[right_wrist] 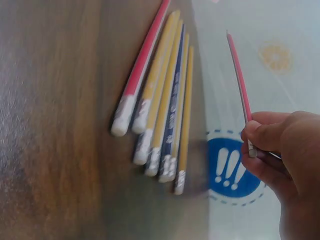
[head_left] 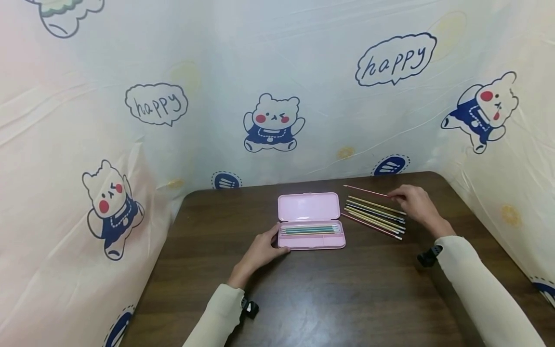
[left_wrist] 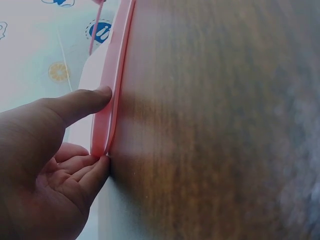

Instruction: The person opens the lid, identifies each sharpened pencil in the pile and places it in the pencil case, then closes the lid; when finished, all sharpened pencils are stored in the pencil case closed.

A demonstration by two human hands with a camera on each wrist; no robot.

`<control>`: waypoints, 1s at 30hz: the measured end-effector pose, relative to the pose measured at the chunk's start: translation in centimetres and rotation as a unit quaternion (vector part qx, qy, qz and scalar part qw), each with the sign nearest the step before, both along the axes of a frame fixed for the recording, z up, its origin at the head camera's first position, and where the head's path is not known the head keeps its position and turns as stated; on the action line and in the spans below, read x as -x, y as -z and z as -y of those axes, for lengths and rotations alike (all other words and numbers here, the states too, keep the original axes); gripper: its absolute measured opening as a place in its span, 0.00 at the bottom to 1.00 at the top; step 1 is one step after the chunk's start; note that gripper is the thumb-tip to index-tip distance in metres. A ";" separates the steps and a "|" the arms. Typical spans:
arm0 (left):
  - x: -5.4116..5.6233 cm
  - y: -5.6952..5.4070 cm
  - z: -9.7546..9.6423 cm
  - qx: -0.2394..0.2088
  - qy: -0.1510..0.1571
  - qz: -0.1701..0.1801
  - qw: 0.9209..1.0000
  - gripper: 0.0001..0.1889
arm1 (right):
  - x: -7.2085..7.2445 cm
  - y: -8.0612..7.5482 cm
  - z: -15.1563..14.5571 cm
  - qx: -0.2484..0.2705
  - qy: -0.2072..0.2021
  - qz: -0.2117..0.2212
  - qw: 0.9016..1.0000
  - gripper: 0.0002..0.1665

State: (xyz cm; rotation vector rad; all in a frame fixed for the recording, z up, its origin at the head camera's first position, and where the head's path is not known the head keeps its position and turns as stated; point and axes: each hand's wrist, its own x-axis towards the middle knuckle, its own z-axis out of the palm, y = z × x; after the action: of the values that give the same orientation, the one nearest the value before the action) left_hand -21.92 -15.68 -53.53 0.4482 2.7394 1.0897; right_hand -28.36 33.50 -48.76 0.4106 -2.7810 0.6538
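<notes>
An open pink pencil case [head_left: 312, 243] lies on the table with its lid [head_left: 309, 206] folded back. Several green and blue pencils [head_left: 309, 230] lie in its long compartment. My left hand [head_left: 260, 248] grips the case's left end, thumb [left_wrist: 87, 104] on the front wall and fingertips [left_wrist: 100, 167] at the corner. Between thumb and fingers, my right hand [head_left: 414, 205] pinches a red pencil [right_wrist: 238, 75] near its eraser end, the point aimed left. Below that hand, several yellow pencils [right_wrist: 159, 75], a dark blue pencil [right_wrist: 175, 95] and another red pencil [right_wrist: 142, 67] lie side by side on the table.
The brown wooden table [head_left: 347, 299] has its back edge close to a printed cloth curtain [head_left: 217, 72], which also hangs on both sides. A small black camera is strapped to each wrist, over or beside the pale sleeves [head_left: 481, 284].
</notes>
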 end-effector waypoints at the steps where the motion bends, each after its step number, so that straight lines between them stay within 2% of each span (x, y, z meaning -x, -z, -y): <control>1: 0.0 0.0 0.0 0.000 0.000 -0.001 1.000 0.49 | -0.1 -0.2 0.2 0.000 -0.004 -0.006 1.000 0.13; 7: -0.1 -0.2 0.1 0.002 0.000 -0.003 1.000 0.49 | -0.6 -1.6 1.7 0.004 -0.024 -0.033 0.999 0.14; 20: -0.1 -0.1 0.0 0.008 -0.003 -0.005 1.000 0.49 | -1.1 -3.6 5.6 0.006 -0.042 -0.033 0.999 0.13; 30: -0.1 -0.2 -0.1 0.013 0.001 -0.004 1.000 0.49 | -1.6 -4.5 8.4 0.001 -0.095 -0.041 0.995 0.13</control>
State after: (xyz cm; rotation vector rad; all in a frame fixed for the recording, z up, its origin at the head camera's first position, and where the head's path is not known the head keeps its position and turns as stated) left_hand -21.81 -15.62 -53.33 0.4536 2.7569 1.0516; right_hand -26.80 25.13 -44.28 0.6911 -2.6856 0.6649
